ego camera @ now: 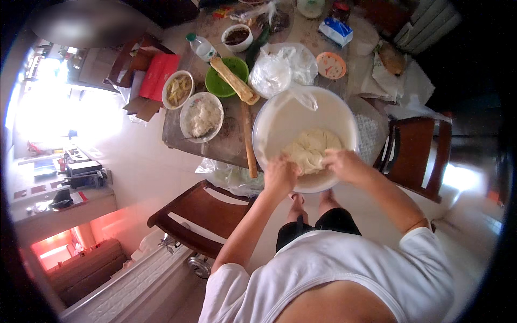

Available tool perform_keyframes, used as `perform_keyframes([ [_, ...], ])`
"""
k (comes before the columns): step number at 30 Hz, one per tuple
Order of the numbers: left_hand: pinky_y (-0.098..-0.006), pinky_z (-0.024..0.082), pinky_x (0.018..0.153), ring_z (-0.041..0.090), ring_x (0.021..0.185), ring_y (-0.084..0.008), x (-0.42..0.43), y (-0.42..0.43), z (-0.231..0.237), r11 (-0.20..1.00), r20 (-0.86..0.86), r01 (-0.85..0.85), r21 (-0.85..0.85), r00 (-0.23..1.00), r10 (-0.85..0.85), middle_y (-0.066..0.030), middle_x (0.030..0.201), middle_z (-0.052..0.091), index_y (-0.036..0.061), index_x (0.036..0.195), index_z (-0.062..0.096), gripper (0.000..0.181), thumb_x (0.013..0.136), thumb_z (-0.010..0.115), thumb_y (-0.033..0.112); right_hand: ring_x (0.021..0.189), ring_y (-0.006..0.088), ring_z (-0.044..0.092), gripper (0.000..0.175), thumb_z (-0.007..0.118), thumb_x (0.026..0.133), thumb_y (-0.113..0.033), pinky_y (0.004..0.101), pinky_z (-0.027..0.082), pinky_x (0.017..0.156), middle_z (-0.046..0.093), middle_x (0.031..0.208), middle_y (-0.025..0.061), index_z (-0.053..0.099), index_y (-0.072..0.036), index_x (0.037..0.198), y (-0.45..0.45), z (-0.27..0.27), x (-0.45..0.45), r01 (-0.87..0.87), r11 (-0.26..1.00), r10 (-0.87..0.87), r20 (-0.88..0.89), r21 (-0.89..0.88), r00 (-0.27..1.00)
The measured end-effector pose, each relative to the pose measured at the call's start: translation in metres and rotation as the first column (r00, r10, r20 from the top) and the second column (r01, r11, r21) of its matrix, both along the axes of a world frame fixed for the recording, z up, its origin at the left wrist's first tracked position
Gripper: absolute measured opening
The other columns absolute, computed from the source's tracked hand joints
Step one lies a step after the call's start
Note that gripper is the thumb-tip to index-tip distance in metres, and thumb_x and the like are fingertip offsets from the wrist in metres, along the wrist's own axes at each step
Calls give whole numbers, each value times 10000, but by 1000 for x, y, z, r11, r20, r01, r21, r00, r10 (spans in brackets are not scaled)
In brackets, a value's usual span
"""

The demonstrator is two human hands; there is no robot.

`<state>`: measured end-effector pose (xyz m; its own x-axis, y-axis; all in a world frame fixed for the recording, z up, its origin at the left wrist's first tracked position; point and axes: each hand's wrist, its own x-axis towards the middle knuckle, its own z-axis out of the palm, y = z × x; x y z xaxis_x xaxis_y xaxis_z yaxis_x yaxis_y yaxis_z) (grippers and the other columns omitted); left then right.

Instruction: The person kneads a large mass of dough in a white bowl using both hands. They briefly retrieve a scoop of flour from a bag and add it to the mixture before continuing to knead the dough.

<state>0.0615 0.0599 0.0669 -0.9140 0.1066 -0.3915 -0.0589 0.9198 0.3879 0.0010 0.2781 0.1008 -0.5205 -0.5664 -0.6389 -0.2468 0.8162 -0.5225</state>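
A mass of pale dough [313, 147] lies in the near part of a large white basin [299, 117] at the table's front edge. My left hand [282, 173] grips the dough's left near side, its fingers curled over it. On the right side, my right hand [343, 161] pinches the dough's edge between bent fingers. Both hands reach in over the basin's near rim. The folded dough bunches up between them. A clear plastic bag [278, 70] stands just behind the basin, one end hanging over its far rim.
Left of the basin are a wooden rolling pin [248, 141], a bowl of rice [202, 117], a bowl of food [178, 89] and a green bowl [226, 76]. An orange-rimmed dish [331, 65] sits behind right. Wooden chairs [202, 214] flank the table.
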Motion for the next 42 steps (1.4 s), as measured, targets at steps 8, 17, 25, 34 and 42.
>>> perform_keyframes([
  [8,-416,435,867,480,1060,-395,-38,23,-66,972,50,-115,206,993,107,-234,1165,480,3,1195,435,894,467,857,306,1039,338,538,839,836,452,-217,388,438,898,558,1112,177,498,-53,1202,-7,-123,-58,244,954,-273,-172,-173,947],
  [17,-404,377,938,444,1122,-367,-41,28,-4,751,-86,-239,616,926,366,-188,1174,480,20,1075,465,564,558,690,-8,1125,343,484,830,811,506,-153,409,383,955,506,1194,198,450,-18,1241,-24,-24,-11,338,763,-525,-223,-550,822],
  [25,-432,400,927,420,1182,-398,-21,-17,-39,956,290,78,281,943,-163,-186,1290,450,93,1196,537,493,705,573,115,1235,352,363,600,675,668,-128,476,304,1001,409,1310,187,487,-89,1236,5,-56,3,-231,971,239,-363,65,901],
  [34,-579,162,1036,198,1333,-373,-56,68,-93,878,-222,-372,302,868,444,-135,1437,284,133,1329,426,446,927,338,305,1326,355,234,536,411,889,-280,452,162,1091,296,1414,185,331,4,1336,-38,-112,-28,180,972,-235,-598,-151,766],
  [42,-593,91,1046,125,1360,-371,-62,60,-106,968,-333,-230,-103,925,184,-133,1468,212,44,1374,321,547,887,334,293,1321,373,227,541,360,883,-237,476,156,1087,250,1420,225,297,59,1331,-47,-123,-43,-41,987,-76,-680,-155,729],
])
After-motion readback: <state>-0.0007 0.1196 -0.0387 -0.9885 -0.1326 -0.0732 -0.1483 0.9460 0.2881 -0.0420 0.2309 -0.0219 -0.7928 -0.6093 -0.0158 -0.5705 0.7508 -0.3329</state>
